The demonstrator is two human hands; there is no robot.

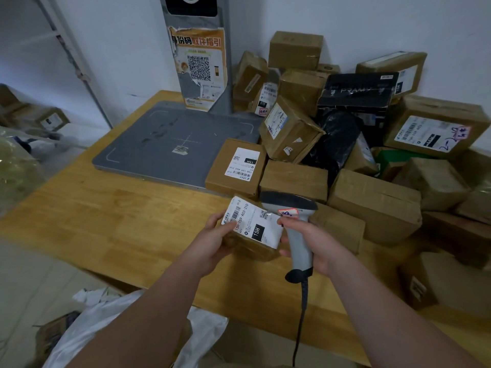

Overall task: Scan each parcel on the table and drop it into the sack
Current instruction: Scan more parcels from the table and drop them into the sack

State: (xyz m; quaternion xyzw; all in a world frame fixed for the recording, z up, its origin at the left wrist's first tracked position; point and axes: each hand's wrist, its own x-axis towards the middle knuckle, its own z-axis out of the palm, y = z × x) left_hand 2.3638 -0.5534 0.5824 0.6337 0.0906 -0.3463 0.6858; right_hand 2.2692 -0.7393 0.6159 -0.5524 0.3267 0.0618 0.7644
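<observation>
My left hand point(212, 240) grips a small brown parcel point(252, 232) with a white shipping label facing up, held just above the wooden table point(111, 221). My right hand point(313, 243) grips the grey handle of a barcode scanner point(295, 221), and its fingertips touch the parcel's right edge. The scanner's dark head sits right behind the parcel. A white sack point(106, 328) lies open below the table's near edge, with a brown box showing inside. Several brown parcels point(372, 203) are piled on the table's right side.
A grey scanning pad point(170, 144) with an upright post point(202, 54) carrying a QR poster stands at the table's back. A black box point(358, 91) and a black bag point(334, 139) lie in the pile. More parcels point(50, 120) sit on the floor at the left.
</observation>
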